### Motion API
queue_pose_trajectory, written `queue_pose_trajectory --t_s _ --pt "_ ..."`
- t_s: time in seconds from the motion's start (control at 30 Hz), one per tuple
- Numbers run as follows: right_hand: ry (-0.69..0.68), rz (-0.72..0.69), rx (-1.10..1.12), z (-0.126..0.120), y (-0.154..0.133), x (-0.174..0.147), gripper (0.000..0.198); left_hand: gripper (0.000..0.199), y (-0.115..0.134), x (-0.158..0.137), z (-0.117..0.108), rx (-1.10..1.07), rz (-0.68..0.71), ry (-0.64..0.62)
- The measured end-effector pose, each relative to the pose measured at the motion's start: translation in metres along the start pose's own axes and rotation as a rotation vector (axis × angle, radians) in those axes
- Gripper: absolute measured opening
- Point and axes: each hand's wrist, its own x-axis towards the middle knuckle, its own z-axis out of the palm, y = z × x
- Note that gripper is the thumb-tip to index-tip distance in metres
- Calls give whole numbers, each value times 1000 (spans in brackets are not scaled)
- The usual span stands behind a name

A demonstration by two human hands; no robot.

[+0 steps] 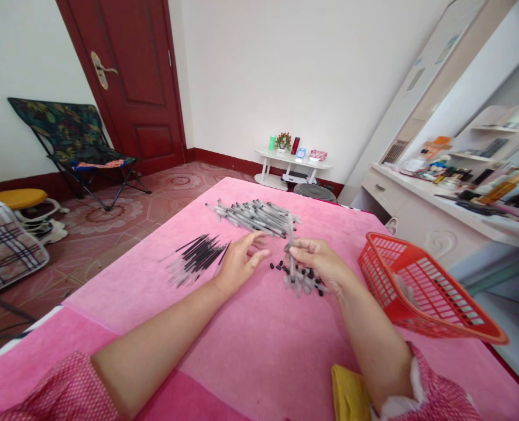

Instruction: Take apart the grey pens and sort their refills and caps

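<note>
My right hand (314, 255) pinches a translucent pen barrel (290, 234), holding it upright over the pink-covered table (241, 327). Below it lies a small heap of clear pen caps (301, 283) mixed with small black end plugs (278, 267). My left hand (241, 260) is held a little to the left, fingers apart, nothing visible in it. Just beyond both hands spreads a pile of grey, translucent pens (254, 216). Left of my left hand, dark ink refills (200, 254) lie in a loose bunch.
A red plastic basket (421, 292) stands at the table's right, with something pale inside. A folded yellow cloth (350, 393) lies near my right forearm. Beyond are a folding chair (66, 134), a low white stand (292, 161) and a cluttered dresser (443, 204).
</note>
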Motion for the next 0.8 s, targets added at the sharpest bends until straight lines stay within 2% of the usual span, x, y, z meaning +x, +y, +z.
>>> queue_pose_trajectory --t_s 0.07,0.2,0.27,0.43,0.57,0.7,0.8 --pt "55 -38 137 5 3 3 31 28 3 -2 4 -79 -49 -90" --pt "149 -69 278 14 10 9 31 41 3 -5 12 -274 -186 -237" --pt "197 -90 290 16 13 11 31 38 1 -5 14 -342 -264 -259" --pt "322 -119 305 21 15 12 31 30 -1 -5 15 -428 -389 -122" --pt "399 -150 309 29 14 10 28 25 -3 -4 13 -405 -367 -66" --pt "408 -225 316 35 12 9 27 31 -7 -4 13 -368 -335 -49" --pt "466 -268 362 36 13 10 25 35 -7 -5 13 -412 -352 -41"
